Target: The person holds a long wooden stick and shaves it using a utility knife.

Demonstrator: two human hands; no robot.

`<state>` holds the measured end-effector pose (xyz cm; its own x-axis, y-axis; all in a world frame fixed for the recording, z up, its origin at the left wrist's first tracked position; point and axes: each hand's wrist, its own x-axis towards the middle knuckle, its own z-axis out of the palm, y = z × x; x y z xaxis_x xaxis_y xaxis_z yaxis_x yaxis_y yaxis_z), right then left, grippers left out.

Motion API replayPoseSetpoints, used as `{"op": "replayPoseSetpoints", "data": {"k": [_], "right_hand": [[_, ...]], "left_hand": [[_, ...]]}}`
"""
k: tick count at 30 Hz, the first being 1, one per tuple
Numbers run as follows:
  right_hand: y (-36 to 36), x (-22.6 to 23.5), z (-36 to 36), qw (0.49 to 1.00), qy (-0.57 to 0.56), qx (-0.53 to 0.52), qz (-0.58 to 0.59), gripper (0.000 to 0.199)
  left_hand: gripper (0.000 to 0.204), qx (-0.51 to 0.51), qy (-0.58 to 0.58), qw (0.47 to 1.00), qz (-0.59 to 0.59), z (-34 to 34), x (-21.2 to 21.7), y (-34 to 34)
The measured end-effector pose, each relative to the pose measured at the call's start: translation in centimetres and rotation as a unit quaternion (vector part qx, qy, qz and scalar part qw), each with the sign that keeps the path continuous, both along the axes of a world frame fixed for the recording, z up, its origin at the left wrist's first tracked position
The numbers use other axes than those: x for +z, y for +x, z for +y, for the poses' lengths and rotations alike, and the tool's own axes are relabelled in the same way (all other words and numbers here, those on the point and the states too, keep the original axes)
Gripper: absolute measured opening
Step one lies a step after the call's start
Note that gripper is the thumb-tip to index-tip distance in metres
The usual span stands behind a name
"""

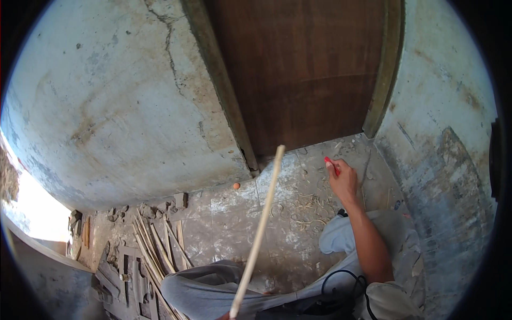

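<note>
A long, pale wooden stick (262, 224) rises at a slant from the lower edge, its far tip up in front of the door. Only a sliver of my left hand (223, 317) shows at the stick's near end, closed on it. Out to the right, above the floor, my right hand (344, 180) is closed around a small red tool (332, 164). Most of that tool is hidden in the fingers, so its exact kind cannot be made out. The right hand is well apart from the stick.
Curly pale shavings (309, 213) litter the tiled floor below my right hand. More thin sticks (160, 250) lie at the left by my leg, beside a grey slotted panel (128, 288). A small orange ball (237, 186) sits near the wall. A brown door (298, 74) stands ahead.
</note>
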<state>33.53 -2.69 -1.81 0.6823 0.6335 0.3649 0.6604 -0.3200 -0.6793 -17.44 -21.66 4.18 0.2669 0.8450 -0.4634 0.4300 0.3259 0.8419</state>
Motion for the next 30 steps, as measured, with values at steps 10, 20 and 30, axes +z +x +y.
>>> {"op": "replayPoseSetpoints", "data": {"k": [10,20,30], "right_hand": [[-6.0,3.6,-1.6,0.974,-0.164,0.143,-0.065,0.031],[-11.1,6.4,-3.8,0.946,0.099,0.305,0.039,0.023],[-13.4,3.0,-4.1,0.922,0.032,0.375,0.088,0.028]], "left_hand": [[0.023,0.08,0.042,0.992,-0.091,6.5,-0.8,2.5],[0.021,-0.03,0.037,0.99,-0.133,18.5,1.1,12.8],[0.028,-0.094,0.006,0.982,-0.165,18.3,-3.8,13.6]]}}
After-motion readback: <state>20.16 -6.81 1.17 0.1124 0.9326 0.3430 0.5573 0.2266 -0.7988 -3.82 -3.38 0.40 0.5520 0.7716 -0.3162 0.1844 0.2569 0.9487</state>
